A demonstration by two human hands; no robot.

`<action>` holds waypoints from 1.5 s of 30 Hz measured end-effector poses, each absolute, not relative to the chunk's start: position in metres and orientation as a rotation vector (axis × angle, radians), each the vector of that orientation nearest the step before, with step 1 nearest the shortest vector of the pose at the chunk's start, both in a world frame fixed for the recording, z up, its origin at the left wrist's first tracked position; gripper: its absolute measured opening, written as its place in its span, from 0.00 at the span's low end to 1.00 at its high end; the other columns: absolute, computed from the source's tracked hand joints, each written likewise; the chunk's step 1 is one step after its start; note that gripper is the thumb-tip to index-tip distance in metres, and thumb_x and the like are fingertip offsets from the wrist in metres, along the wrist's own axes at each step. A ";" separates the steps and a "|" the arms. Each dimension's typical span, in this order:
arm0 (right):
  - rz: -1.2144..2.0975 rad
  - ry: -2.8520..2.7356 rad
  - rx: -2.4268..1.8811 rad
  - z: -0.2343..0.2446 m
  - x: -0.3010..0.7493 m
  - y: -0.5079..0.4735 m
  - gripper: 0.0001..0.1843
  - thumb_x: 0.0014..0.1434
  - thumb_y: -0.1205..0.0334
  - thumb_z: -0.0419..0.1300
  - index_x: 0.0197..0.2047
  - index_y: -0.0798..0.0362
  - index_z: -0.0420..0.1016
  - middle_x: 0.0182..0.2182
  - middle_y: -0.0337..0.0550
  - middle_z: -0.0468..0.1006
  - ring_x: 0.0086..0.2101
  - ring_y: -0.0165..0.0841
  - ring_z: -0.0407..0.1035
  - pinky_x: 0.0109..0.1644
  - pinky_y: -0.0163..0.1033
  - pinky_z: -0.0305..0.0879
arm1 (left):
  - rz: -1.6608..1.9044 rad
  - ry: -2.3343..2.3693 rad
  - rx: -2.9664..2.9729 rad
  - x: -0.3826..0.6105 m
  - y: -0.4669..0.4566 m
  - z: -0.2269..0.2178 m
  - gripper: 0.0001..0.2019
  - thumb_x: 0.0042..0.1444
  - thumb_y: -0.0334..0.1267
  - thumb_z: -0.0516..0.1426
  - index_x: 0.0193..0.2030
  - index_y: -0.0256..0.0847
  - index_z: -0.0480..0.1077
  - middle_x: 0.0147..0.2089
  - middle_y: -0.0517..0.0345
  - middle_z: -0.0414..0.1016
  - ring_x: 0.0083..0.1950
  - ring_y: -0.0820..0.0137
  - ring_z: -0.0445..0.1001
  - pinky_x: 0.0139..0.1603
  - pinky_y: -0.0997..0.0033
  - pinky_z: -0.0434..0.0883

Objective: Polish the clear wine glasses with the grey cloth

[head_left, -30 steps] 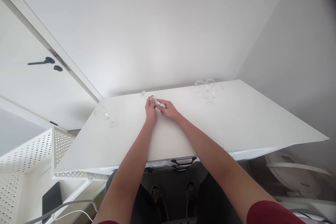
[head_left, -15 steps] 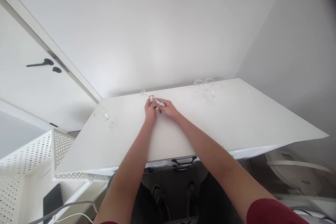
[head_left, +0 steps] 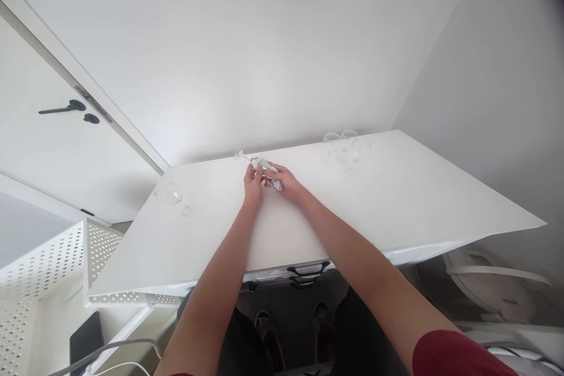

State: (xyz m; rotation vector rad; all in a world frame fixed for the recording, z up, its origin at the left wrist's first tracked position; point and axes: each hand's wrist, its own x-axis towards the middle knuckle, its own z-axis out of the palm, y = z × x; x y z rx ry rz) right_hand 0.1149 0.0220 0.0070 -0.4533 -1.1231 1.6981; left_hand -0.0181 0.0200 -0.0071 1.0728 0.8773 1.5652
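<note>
A clear wine glass is held tilted over the middle of the white cabinet top, its foot pointing to the far left. A pale greyish cloth is wrapped about its bowl, and the bowl is mostly hidden. My left hand is closed round the glass through the cloth, near where stem and bowl meet. Closed on the cloth at the bowl end is my right hand; its inner fingers are partly covered.
On the left, another wine glass lies on its side. Several stemmed glasses stand grouped at the back right, by the wall. The cabinet top has dark drawer handles in front. A door with a black handle is at left.
The cloth has shifted in my hands, and more of it shows below the right fingers and over the glass. My right hand has turned slightly. The other glasses stay put.
</note>
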 end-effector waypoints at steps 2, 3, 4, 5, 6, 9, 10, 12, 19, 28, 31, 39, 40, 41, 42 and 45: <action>1.766 -1.052 -0.381 0.010 0.120 0.022 0.19 0.58 0.53 0.69 0.50 0.51 0.81 0.36 0.42 0.77 0.26 0.26 0.61 0.35 0.39 0.67 | 1.570 0.847 1.102 -0.018 0.020 -0.006 0.30 0.57 0.57 0.66 0.63 0.47 0.71 0.45 0.52 0.76 0.32 0.73 0.73 0.31 0.72 0.70; 1.774 -1.039 -0.377 0.010 0.121 0.023 0.18 0.58 0.52 0.69 0.49 0.52 0.81 0.35 0.42 0.77 0.26 0.26 0.60 0.35 0.39 0.66 | 1.549 0.822 1.118 -0.018 0.020 -0.004 0.31 0.56 0.57 0.66 0.63 0.48 0.70 0.47 0.51 0.77 0.34 0.71 0.74 0.32 0.71 0.71; 1.761 -1.043 -0.397 0.010 0.122 0.023 0.18 0.58 0.53 0.69 0.49 0.52 0.81 0.35 0.41 0.77 0.26 0.26 0.60 0.35 0.39 0.66 | 1.525 0.795 1.127 -0.018 0.019 -0.002 0.31 0.57 0.57 0.66 0.63 0.48 0.70 0.48 0.49 0.77 0.36 0.70 0.75 0.32 0.71 0.71; 1.724 -1.065 -0.434 0.010 0.122 0.023 0.18 0.56 0.54 0.70 0.49 0.51 0.81 0.35 0.41 0.77 0.26 0.27 0.60 0.34 0.39 0.65 | 1.507 0.773 1.124 -0.018 0.018 0.000 0.30 0.58 0.57 0.65 0.63 0.48 0.71 0.50 0.48 0.77 0.37 0.68 0.76 0.31 0.71 0.71; 1.672 -1.105 -0.482 0.009 0.120 0.023 0.19 0.54 0.56 0.71 0.50 0.51 0.82 0.35 0.40 0.77 0.26 0.27 0.61 0.35 0.39 0.65 | 1.499 0.762 1.108 -0.018 0.017 0.001 0.29 0.59 0.59 0.64 0.63 0.49 0.71 0.51 0.47 0.77 0.38 0.67 0.76 0.30 0.70 0.70; 1.499 -1.226 -0.587 0.005 0.113 0.023 0.25 0.49 0.62 0.73 0.53 0.50 0.82 0.38 0.39 0.78 0.29 0.28 0.64 0.36 0.39 0.64 | 1.529 0.801 1.030 -0.018 0.016 0.002 0.30 0.59 0.61 0.63 0.63 0.48 0.71 0.49 0.47 0.76 0.37 0.68 0.74 0.28 0.70 0.69; 1.489 -1.244 -0.589 0.004 0.111 0.023 0.26 0.49 0.63 0.73 0.54 0.50 0.82 0.38 0.39 0.79 0.30 0.28 0.64 0.37 0.39 0.64 | 1.538 0.823 1.014 -0.019 0.017 0.001 0.30 0.58 0.61 0.64 0.62 0.47 0.72 0.47 0.48 0.76 0.36 0.69 0.74 0.28 0.70 0.69; 1.574 -1.220 -0.538 0.005 0.112 0.024 0.25 0.52 0.60 0.72 0.54 0.50 0.81 0.35 0.39 0.77 0.29 0.28 0.63 0.36 0.38 0.64 | 1.548 0.847 1.002 -0.021 0.019 -0.003 0.29 0.57 0.59 0.65 0.59 0.45 0.73 0.45 0.49 0.76 0.35 0.70 0.73 0.31 0.70 0.70; 1.727 -1.058 -0.441 0.006 0.120 0.026 0.23 0.54 0.54 0.72 0.52 0.51 0.81 0.34 0.40 0.77 0.26 0.27 0.60 0.35 0.39 0.64 | 1.541 0.695 0.979 -0.023 0.022 -0.005 0.30 0.55 0.51 0.69 0.63 0.51 0.71 0.51 0.51 0.77 0.47 0.66 0.76 0.45 0.67 0.72; 1.661 -1.147 -0.467 0.004 0.114 0.026 0.23 0.53 0.56 0.73 0.52 0.52 0.83 0.32 0.40 0.78 0.27 0.28 0.64 0.36 0.40 0.61 | 1.516 0.811 0.995 -0.022 0.020 -0.005 0.31 0.56 0.53 0.68 0.64 0.50 0.70 0.48 0.51 0.77 0.37 0.69 0.74 0.35 0.69 0.70; 1.709 -1.077 -0.407 0.007 0.120 0.026 0.17 0.55 0.53 0.72 0.44 0.53 0.82 0.33 0.41 0.77 0.25 0.25 0.61 0.34 0.39 0.60 | 1.495 0.734 1.017 -0.022 0.021 -0.005 0.31 0.55 0.49 0.69 0.65 0.52 0.69 0.53 0.50 0.78 0.49 0.64 0.77 0.43 0.68 0.72; 1.582 -1.195 -0.521 -0.001 0.112 0.028 0.27 0.46 0.61 0.76 0.51 0.51 0.82 0.34 0.39 0.78 0.30 0.29 0.66 0.37 0.39 0.63 | 1.526 0.757 0.971 -0.020 0.023 -0.006 0.27 0.58 0.58 0.65 0.60 0.52 0.70 0.57 0.50 0.76 0.45 0.66 0.76 0.34 0.72 0.68; 1.620 -1.186 -0.513 0.000 0.112 0.028 0.25 0.47 0.59 0.76 0.50 0.51 0.82 0.34 0.39 0.78 0.28 0.28 0.65 0.36 0.39 0.63 | 1.534 0.780 0.975 -0.021 0.024 -0.007 0.26 0.57 0.57 0.66 0.59 0.52 0.71 0.54 0.51 0.76 0.44 0.67 0.76 0.35 0.71 0.69; 1.666 -1.165 -0.500 0.001 0.114 0.028 0.23 0.49 0.57 0.75 0.49 0.52 0.82 0.32 0.39 0.77 0.27 0.28 0.64 0.35 0.39 0.62 | 1.540 0.789 0.976 -0.022 0.024 -0.008 0.25 0.57 0.55 0.67 0.59 0.51 0.71 0.53 0.52 0.76 0.44 0.67 0.76 0.37 0.71 0.70; 1.705 -1.138 -0.486 0.002 0.116 0.028 0.21 0.52 0.54 0.74 0.47 0.53 0.82 0.30 0.39 0.76 0.26 0.27 0.62 0.33 0.38 0.61 | 1.541 0.781 0.972 -0.023 0.024 -0.009 0.25 0.57 0.54 0.67 0.58 0.50 0.72 0.52 0.52 0.76 0.45 0.67 0.76 0.41 0.70 0.71; 1.764 -1.056 -0.429 0.004 0.123 0.029 0.18 0.58 0.50 0.70 0.45 0.54 0.82 0.29 0.39 0.75 0.24 0.26 0.62 0.33 0.38 0.61 | 1.526 0.713 0.963 -0.024 0.025 -0.009 0.25 0.55 0.49 0.69 0.58 0.48 0.74 0.51 0.51 0.77 0.50 0.65 0.76 0.50 0.66 0.72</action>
